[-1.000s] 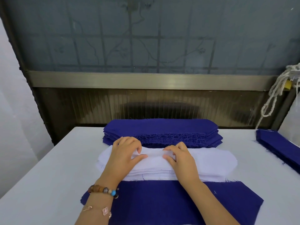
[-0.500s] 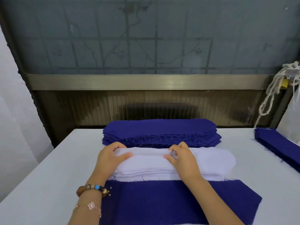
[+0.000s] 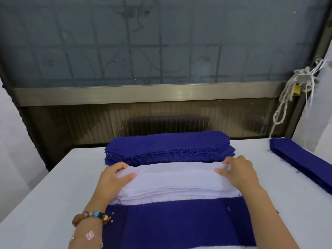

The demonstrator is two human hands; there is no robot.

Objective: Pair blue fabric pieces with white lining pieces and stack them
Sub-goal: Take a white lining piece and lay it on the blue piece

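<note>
Left hand [image 3: 115, 178], right hand [image 3: 239, 172]: pinch grips on white lining piece [image 3: 176, 174].

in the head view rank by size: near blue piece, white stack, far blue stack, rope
1. near blue piece
2. white stack and far blue stack: too alike to rank
3. rope, smallest

The blue cloth pile [image 3: 168, 142] is matt with frayed edges. The white lining pile [image 3: 176, 180] is thin, smooth cloth. The bench [image 3: 45, 194] is smooth and matt.
</note>
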